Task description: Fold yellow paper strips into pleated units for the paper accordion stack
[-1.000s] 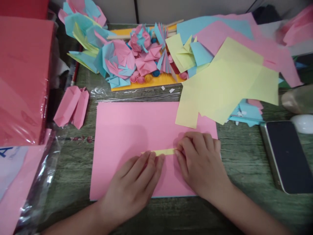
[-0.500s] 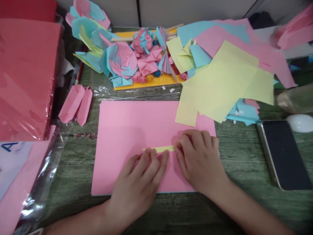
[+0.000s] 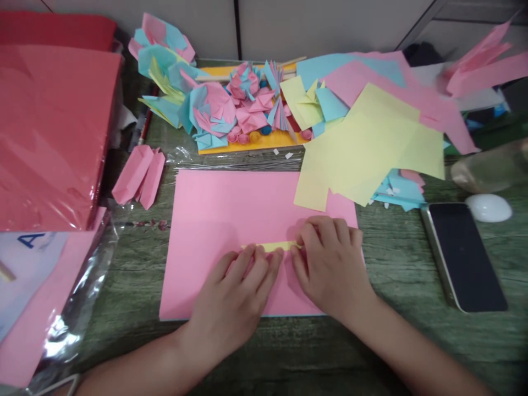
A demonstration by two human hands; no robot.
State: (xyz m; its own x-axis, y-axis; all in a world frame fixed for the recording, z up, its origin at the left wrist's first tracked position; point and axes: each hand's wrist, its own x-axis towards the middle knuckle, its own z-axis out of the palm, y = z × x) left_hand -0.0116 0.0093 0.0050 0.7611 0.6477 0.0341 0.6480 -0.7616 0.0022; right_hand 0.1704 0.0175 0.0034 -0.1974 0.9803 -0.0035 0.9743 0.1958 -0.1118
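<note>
A narrow folded yellow paper strip (image 3: 275,246) lies on a large pink sheet (image 3: 218,214) in the middle of the table. My left hand (image 3: 239,291) presses its fingertips flat along the strip's left part. My right hand (image 3: 330,264) has its fingers curled and pinched on the strip's right end. Most of the strip is hidden under my fingers.
Loose yellow sheets (image 3: 371,148), blue and pink sheets lie at the back right. Folded paper flowers (image 3: 243,104) sit on an orange board behind. A folded pink piece (image 3: 140,176) lies left, a red wrapped paper stack (image 3: 49,132) far left, a phone (image 3: 464,253) right.
My left hand has slid slightly to the right along the strip, so less yellow shows between my hands. The view has shifted a little.
</note>
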